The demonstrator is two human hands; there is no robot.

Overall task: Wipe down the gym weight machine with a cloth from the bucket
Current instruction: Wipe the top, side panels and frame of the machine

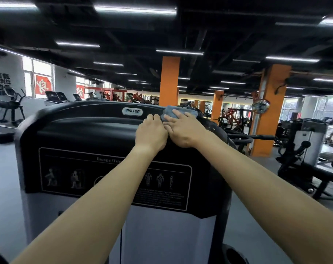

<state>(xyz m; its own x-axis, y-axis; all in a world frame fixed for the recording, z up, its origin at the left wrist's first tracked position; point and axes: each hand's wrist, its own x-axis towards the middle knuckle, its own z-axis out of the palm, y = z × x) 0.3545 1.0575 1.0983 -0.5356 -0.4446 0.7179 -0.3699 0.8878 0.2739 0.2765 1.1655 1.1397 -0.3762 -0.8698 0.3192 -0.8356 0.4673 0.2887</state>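
A black and grey weight machine [82, 130] with a Precor badge fills the middle of the head view. A grey-blue cloth [182, 111] lies on the top right of its black shroud. My right hand [182, 130] presses flat on the cloth with straight fingers. My left hand [151, 132] sits right beside it, fingers curled at the cloth's left edge; whether it grips the cloth is hidden. No bucket is in view.
Another weight machine [304, 145] stands to the right. Orange pillars [169, 80] rise behind, and treadmills [53, 98] line the windows at the left. Grey floor lies on both sides of the machine. A dark round object [232, 254] shows at the bottom edge.
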